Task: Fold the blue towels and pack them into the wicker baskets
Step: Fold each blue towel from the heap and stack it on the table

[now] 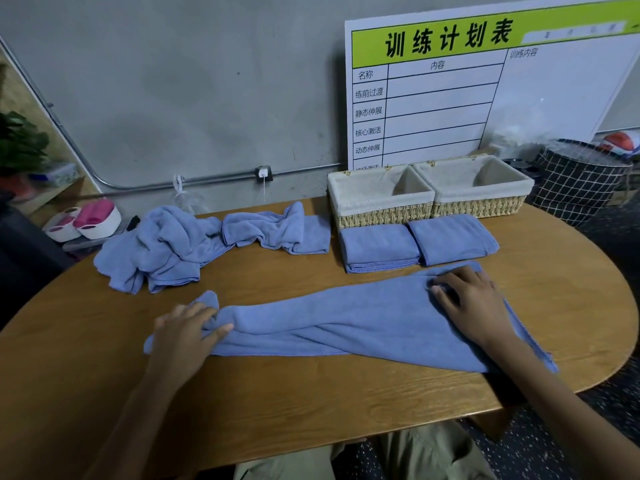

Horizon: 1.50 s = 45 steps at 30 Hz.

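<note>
Your left hand (185,336) has its fingers curled into the bunched left end of the long blue towel (346,323), gripping it. Your right hand (471,299) lies with fingers loosely bent, pressing the towel's right end against the table (311,403). Just beyond your right fingertips sit two folded towels (379,245) (452,237), with two wicker baskets (381,202) (479,192) behind them. Beyond your left fingers lie the crumpled towels (166,247).

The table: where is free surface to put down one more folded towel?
Bare table lies between the spread towel and the near edge, and left of the left hand. Crowded: before the baskets, with two folded towels.
</note>
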Each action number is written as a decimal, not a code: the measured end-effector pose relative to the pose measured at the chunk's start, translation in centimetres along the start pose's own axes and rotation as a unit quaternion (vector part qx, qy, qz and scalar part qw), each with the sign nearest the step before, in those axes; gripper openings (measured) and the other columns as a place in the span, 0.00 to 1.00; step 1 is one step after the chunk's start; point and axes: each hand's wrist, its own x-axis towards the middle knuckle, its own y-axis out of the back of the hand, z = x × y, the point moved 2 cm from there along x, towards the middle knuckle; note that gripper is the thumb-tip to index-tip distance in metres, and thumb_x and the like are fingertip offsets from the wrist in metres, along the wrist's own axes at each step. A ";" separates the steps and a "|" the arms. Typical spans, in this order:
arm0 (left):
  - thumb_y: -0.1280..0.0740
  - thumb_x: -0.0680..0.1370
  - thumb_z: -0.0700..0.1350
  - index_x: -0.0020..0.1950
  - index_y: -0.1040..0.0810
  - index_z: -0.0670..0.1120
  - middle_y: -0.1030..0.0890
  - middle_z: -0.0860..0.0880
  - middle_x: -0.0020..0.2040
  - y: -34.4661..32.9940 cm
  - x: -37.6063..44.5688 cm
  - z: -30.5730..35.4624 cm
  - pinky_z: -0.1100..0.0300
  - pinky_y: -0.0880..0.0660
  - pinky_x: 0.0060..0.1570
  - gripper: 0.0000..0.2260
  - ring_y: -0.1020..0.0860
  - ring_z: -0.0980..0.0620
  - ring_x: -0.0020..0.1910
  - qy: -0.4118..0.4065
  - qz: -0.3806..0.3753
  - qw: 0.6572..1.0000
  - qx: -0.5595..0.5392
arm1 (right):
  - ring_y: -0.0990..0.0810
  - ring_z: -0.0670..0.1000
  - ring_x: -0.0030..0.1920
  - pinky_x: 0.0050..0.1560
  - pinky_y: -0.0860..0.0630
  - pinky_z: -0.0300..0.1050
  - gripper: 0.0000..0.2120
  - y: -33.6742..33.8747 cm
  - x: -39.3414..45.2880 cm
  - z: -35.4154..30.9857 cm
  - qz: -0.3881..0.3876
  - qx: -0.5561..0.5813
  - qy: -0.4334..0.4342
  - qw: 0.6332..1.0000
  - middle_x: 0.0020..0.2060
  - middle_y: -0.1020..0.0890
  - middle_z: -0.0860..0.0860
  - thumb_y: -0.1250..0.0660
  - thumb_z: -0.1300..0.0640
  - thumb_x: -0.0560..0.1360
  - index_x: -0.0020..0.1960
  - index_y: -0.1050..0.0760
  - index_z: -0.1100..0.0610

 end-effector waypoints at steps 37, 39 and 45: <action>0.30 0.65 0.50 0.42 0.27 0.52 0.26 0.49 0.38 4.2 2.0 3.6 0.54 0.33 0.40 0.10 0.31 0.47 0.37 0.099 -0.363 0.810 -0.449 | 0.24 0.59 0.51 0.48 0.26 0.56 0.09 -0.2 -0.1 0.4 -0.019 -0.010 0.018 1.000 0.50 0.21 0.50 0.34 0.49 0.79 0.55 0.20 0.51; 0.25 0.66 0.49 0.53 0.21 0.53 0.16 0.49 0.48 3.6 2.0 3.3 0.51 0.24 0.50 0.16 0.19 0.44 0.46 0.105 -0.364 0.808 -0.451 | 0.24 0.58 0.51 0.48 0.26 0.55 0.09 -0.1 0.0 0.4 -0.022 -0.010 0.017 1.000 0.50 0.22 0.50 0.34 0.48 0.79 0.55 0.20 0.51; 0.21 0.69 0.52 0.36 0.24 0.47 0.23 0.48 0.36 3.8 2.0 4.3 0.52 0.31 0.41 0.15 0.25 0.48 0.36 0.047 -0.368 0.833 -0.411 | 0.24 0.59 0.51 0.48 0.27 0.55 0.09 0.0 -0.1 0.3 -0.023 -0.006 0.016 1.000 0.50 0.22 0.50 0.34 0.49 0.79 0.54 0.20 0.51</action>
